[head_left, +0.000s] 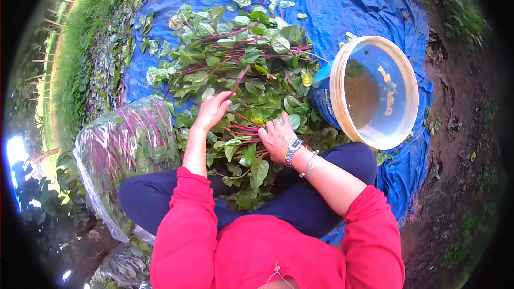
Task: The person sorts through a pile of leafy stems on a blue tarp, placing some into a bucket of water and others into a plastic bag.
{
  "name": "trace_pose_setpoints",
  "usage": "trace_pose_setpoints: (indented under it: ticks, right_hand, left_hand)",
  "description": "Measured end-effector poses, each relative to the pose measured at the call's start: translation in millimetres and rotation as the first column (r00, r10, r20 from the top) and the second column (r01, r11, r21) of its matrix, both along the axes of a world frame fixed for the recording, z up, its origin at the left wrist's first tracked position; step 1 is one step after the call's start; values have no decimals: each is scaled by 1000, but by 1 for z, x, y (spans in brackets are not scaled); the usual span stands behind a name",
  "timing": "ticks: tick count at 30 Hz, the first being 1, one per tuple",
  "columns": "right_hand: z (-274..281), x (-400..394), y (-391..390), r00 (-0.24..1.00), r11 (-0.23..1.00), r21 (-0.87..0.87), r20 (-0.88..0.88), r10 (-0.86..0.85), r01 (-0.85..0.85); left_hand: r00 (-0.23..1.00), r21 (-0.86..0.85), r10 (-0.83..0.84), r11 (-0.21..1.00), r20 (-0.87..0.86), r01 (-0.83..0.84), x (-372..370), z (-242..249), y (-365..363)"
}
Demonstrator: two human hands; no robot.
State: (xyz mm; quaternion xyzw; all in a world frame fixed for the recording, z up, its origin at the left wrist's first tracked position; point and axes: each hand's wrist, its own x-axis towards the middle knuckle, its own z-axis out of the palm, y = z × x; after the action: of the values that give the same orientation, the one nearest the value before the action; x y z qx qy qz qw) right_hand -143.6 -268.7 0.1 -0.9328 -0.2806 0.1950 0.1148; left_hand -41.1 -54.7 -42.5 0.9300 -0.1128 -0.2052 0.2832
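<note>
A loose heap of leafy Malabar spinach (pixel 230 48) with purple-red stems lies on the blue tarp in front of my crossed legs. My left hand (pixel 214 109) is closed, fingers pinched at the lower end of a single purple stem (pixel 240 79) that points up and away over the heap. Just above my lap, my right hand (pixel 277 138), with a watch and bracelets at its wrist, has its fingers curled over a bunch of purple stems (pixel 243 132). Leaves from that bunch hang down between my legs. Part of the right fingers' grip is hidden.
To the right, a blue bucket (pixel 338 83) with a whitish rim leans toward me, cloudy water inside. A clear plastic bag (pixel 128 144) packed with stems and leaves sits by my left knee. The blue tarp (pixel 369 0) ends at bare soil on the right and grass on the left.
</note>
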Motion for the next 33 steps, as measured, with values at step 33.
trace_pose_setpoints:
  ticks: [33]
  right_hand:
    - [-8,-2,2,999,997,67,20,30,-31]
  left_hand:
    - [164,-104,399,170,-902,-980,44,-94,-81]
